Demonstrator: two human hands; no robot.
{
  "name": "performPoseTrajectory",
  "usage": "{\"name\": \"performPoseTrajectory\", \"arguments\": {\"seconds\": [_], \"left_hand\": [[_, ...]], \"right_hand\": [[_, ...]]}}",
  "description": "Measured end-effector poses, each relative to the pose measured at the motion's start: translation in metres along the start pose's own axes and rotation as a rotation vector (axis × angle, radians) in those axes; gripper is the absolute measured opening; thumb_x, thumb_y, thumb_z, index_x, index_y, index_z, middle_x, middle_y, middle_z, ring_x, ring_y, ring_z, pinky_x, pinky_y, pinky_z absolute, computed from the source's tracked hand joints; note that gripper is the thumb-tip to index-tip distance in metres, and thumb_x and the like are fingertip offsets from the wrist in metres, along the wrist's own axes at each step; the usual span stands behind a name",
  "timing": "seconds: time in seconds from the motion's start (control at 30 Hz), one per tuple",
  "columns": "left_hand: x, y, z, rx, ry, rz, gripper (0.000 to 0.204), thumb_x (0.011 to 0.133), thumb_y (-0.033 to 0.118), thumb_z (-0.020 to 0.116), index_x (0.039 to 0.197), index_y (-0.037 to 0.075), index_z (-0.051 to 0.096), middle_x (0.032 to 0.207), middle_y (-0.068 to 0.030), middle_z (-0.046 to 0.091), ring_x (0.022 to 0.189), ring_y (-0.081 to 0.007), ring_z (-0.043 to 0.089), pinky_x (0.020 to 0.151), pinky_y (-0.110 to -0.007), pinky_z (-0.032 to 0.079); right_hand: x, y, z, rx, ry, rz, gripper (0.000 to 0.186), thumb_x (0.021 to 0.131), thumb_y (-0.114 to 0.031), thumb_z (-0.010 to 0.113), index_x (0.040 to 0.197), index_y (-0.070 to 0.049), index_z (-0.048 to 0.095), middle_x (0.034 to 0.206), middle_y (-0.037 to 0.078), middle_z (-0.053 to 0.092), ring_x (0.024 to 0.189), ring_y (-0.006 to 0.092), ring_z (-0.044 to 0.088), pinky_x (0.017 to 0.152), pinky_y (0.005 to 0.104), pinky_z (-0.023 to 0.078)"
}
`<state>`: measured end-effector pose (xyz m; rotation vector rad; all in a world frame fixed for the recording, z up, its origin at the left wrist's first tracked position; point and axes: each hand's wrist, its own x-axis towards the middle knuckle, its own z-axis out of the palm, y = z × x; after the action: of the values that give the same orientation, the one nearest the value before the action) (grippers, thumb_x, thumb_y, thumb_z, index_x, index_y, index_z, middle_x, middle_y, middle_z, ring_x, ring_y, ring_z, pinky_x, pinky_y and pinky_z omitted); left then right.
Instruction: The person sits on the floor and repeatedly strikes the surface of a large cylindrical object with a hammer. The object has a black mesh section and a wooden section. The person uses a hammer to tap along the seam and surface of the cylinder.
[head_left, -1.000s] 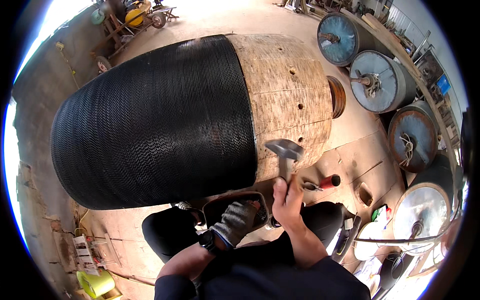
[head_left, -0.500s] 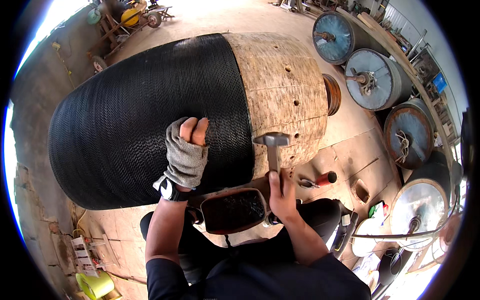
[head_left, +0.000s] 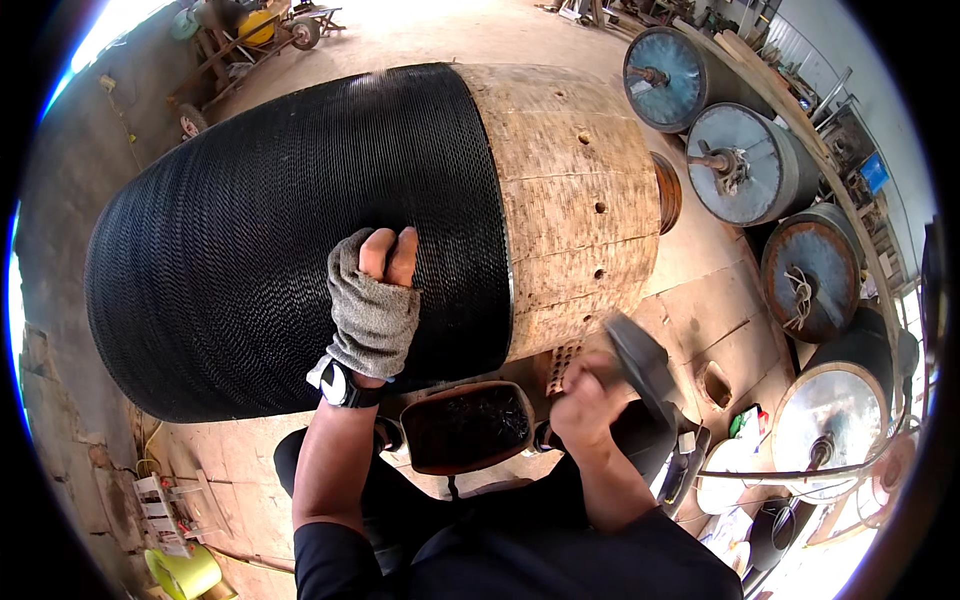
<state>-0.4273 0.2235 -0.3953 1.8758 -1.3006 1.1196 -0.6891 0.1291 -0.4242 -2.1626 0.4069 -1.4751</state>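
Observation:
A big barrel-shaped drum lies across the view, wrapped in ridged black material (head_left: 220, 250) on the left, with pale, holed wood (head_left: 550, 190) on the right. My left hand (head_left: 375, 295), in a grey glove with bare fingertips, rests on the black part with curled fingers; what they hold, if anything, is hidden. My right hand (head_left: 585, 405) grips a hammer (head_left: 635, 355), motion-blurred, right of the drum's lower edge. A dark open container (head_left: 515, 425) with small bits inside sits between my knees.
Several metal-capped rollers (head_left: 730, 160) line the right beside a long curved plank (head_left: 800, 110). A wheeled cart (head_left: 300, 30) stands at the back left, a small wooden seat (head_left: 165, 515) and a yellow roll (head_left: 180, 575) at lower left. A floor hole (head_left: 715, 385) lies to the right.
My left hand has risen from the container onto the black surface and stayed there. My right hand has swung the hammer rightward and down, away from the drum's wooden face.

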Motion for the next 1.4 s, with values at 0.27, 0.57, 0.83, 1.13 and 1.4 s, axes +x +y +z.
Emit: {"name": "performPoseTrajectory", "arguments": {"seconds": [0.27,0.57,0.83,1.13,1.4], "left_hand": [[0.009,0.004,-0.003,0.002,0.032,-0.008,0.048,0.077,-0.002,0.065,0.122,0.013,0.062,0.109,-0.0084,0.054,0.099,-0.0289,0.059,0.081,-0.043,0.054],[0.013,0.005,-0.006,0.040,0.005,-0.029,0.043,0.079,0.002,0.069,0.120,0.013,0.062,0.112,-0.0084,0.054,0.101,-0.0295,0.058,0.083,-0.042,0.053],[0.020,0.006,-0.005,0.093,-0.014,-0.065,0.043,0.077,-0.002,0.068,0.117,0.012,0.066,0.113,-0.0085,0.054,0.103,-0.0289,0.058,0.086,-0.042,0.053],[0.043,0.004,-0.009,0.111,-0.024,-0.046,0.051,0.075,-0.007,0.064,0.123,0.008,0.056,0.110,-0.0124,0.054,0.099,-0.0304,0.058,0.084,-0.043,0.054],[-0.013,0.110,0.000,-0.547,-0.089,-0.131,0.055,0.082,-0.006,0.067,0.133,0.003,0.049,0.092,-0.0069,0.067,0.087,-0.0207,0.065,0.085,-0.037,0.051]], "right_hand": [[-0.009,-0.002,0.002,0.042,0.051,0.106,0.021,0.100,-0.013,0.052,0.107,0.006,0.050,0.069,0.013,0.057,0.054,0.0256,0.058,0.047,0.0357,0.044],[-0.010,0.009,0.001,-0.317,-0.133,0.160,0.027,0.097,-0.013,0.056,0.113,0.009,0.051,0.073,0.021,0.061,0.060,0.0359,0.062,0.052,0.0419,0.049],[0.008,-0.001,-0.004,-0.156,-0.141,0.180,0.027,0.101,-0.014,0.050,0.115,0.009,0.051,0.074,0.013,0.058,0.063,0.0231,0.057,0.054,0.0335,0.045],[-0.026,0.034,-0.002,-0.406,-0.155,0.320,0.023,0.091,-0.015,0.066,0.099,-0.001,0.050,0.068,0.022,0.062,0.060,0.0414,0.063,0.053,0.0481,0.050],[-0.041,0.028,-0.013,-0.185,-0.171,0.436,0.021,0.090,-0.013,0.067,0.094,-0.001,0.049,0.073,0.024,0.061,0.065,0.0440,0.063,0.055,0.0491,0.049]]}}
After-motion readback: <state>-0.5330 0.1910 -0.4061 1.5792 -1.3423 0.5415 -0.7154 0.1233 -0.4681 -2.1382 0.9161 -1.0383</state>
